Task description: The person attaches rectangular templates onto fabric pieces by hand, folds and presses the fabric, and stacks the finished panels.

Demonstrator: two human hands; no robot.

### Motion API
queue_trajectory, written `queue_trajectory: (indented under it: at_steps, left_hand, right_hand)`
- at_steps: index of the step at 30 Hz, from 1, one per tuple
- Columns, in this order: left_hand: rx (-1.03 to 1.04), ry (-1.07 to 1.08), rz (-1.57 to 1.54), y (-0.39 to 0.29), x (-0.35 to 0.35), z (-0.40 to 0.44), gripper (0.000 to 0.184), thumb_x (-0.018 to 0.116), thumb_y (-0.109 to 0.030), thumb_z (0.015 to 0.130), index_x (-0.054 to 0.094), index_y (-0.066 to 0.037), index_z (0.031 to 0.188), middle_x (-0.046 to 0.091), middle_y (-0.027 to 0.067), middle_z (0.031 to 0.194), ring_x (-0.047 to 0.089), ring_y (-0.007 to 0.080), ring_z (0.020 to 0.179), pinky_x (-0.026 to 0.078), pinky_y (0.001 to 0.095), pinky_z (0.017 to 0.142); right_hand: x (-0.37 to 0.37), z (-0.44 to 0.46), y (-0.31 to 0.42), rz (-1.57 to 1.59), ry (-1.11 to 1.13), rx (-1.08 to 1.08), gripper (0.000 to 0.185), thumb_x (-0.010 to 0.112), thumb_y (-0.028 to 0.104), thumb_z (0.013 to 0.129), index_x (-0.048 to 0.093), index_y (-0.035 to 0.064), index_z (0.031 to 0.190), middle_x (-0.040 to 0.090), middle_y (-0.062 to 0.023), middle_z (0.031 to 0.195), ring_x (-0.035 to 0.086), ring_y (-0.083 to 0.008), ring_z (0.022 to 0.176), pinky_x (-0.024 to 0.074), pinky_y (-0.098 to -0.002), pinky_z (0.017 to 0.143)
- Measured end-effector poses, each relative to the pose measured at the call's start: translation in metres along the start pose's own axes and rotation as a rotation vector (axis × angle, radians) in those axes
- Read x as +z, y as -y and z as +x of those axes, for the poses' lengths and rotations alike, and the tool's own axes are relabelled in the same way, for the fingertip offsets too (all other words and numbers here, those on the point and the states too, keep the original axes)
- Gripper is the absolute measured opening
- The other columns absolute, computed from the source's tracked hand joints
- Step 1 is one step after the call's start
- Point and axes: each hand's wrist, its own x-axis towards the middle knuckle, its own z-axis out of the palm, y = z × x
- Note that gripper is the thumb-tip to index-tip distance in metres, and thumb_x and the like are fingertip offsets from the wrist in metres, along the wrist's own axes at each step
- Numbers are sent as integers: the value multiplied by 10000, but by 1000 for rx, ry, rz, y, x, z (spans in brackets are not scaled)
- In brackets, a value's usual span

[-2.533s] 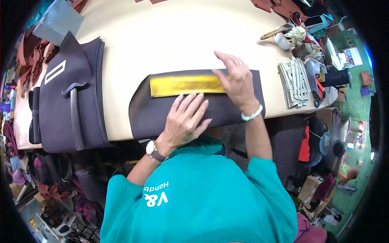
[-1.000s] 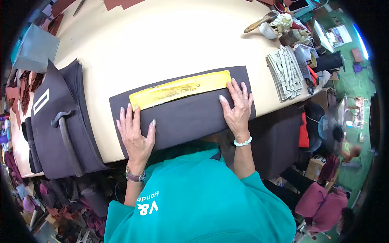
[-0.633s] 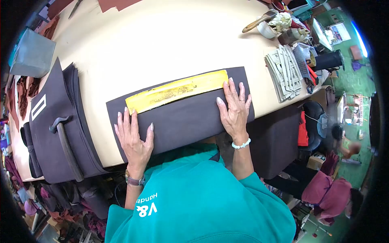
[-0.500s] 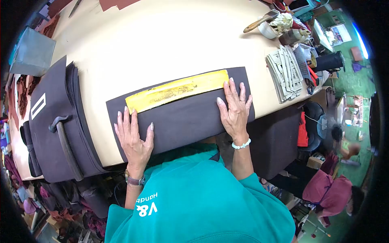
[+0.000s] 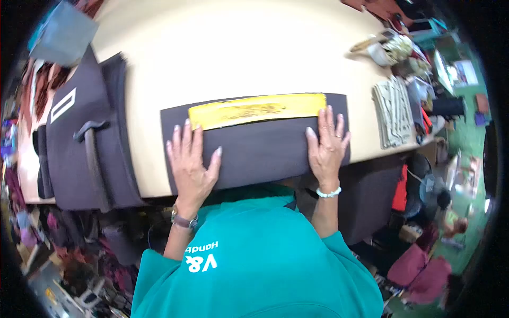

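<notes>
A dark sheet of leather or fabric (image 5: 254, 151) lies flat at the table's near edge. Across its far part rests a long yellow strip (image 5: 302, 104) with dark smudges. My left hand (image 5: 192, 161) lies palm down on the sheet, fingers spread, the fingertips at the strip's left end. Flat on the right side is my right hand (image 5: 326, 148), its fingers apart and the tips touching the strip's right end. Neither hand is wrapped round anything.
To the left, a hammer (image 5: 93, 164) lies on a stack of dark sheets (image 5: 119, 153). A grey box (image 5: 66, 34) stands behind it. At right are pale slotted templates (image 5: 393, 114) and a white bowl (image 5: 379, 54) with a brush (image 5: 366, 45). Another person (image 5: 424, 278) is at lower right.
The view has shifted and turned slightly, so the table and things on it appear rotated. Both hands remain flat on the sheet, close to the yellow strip's ends.
</notes>
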Motion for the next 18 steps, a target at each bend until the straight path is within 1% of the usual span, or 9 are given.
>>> queue_trajectory:
  at_steps: [3, 5, 7, 14, 18]
  left_hand:
    - [1, -1, 8, 0, 0, 0, 604, 624, -303, 802, 445, -13, 1301, 365, 188, 1390, 294, 379, 1302, 214, 536, 1052]
    - [-10, -3, -11, -1, -2, 0, 615, 635, -280, 802, 426, -29, 1323, 369, 180, 1394, 300, 376, 1304, 210, 532, 1052]
    - [-20, 7, -23, 0, -1, -1, 619, 623, -294, 810, 418, -31, 1331, 350, 183, 1405, 278, 380, 1314, 194, 535, 1057]
    - [-35, 55, 12, -1, 0, 0, 668, 586, -331, 831, 344, -32, 1377, 282, 183, 1442, 233, 377, 1332, 168, 533, 1067]
    - [-43, 61, 21, -3, 0, 1, 661, 576, -336, 836, 347, -30, 1375, 282, 188, 1441, 233, 374, 1331, 164, 529, 1068]
  right_hand:
    - [2, 0, 0, -19, 2, -1, 556, 500, 370, 890, 393, 121, 1375, 333, -82, 1450, 236, -364, 1348, 125, -616, 1045]
    - [2, 0, 0, -27, 4, -6, 556, 503, 367, 891, 391, 121, 1376, 335, -76, 1450, 235, -357, 1350, 130, -606, 1049]
    - [3, 0, -2, -34, -2, -16, 554, 502, 369, 894, 388, 125, 1378, 341, -69, 1447, 239, -353, 1348, 140, -603, 1046]
    - [2, 0, 0, -42, -6, -16, 558, 509, 373, 895, 380, 140, 1384, 341, -68, 1447, 245, -349, 1345, 145, -605, 1044]
    - [2, 0, 1, -37, -5, -17, 563, 511, 376, 894, 375, 139, 1387, 342, -76, 1445, 246, -354, 1343, 144, -607, 1042]
